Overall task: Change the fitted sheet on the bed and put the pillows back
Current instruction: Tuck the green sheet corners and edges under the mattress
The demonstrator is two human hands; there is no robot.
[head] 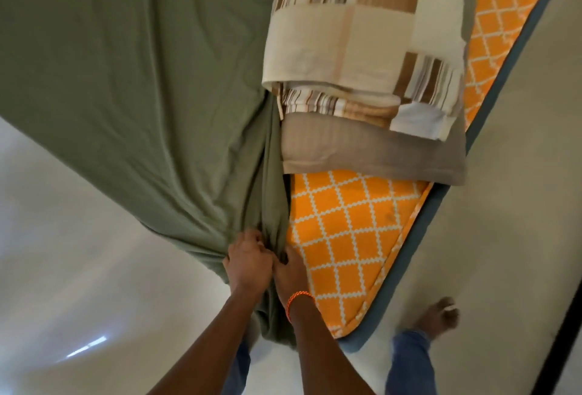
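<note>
Step in hand: by my reading, drawing the green fitted sheet (126, 86) across the mattress; whether it is going on or coming off, I cannot tell.
Left hand (250, 264): fingers curled tight round a bunched fold of the sheet's edge, at the near side of the bed.
Right hand (291, 271): touching the left one, fingers tucked into the same gathered edge; an orange cord bracelet (299, 298) sits on the wrist.
Sheet: covers the left part of the bed and hangs over the near edge, its free edge running up beside the pillows.
Mattress (343, 237): orange with a white lattice print, bare on the right and at the near corner.
Pillows: a grey pillow (362, 152) lies on the bare mattress with a folded striped blanket (362, 29) stacked on top.
Doing it well: if fitting, the stack probably needs lifting off first, since it blocks the sheet's path. Keep both grips on the hem, pull evenly toward the bare corner, then hook the elastic under it.
Risk: tugging one-handed may pop the far corners loose.
</note>
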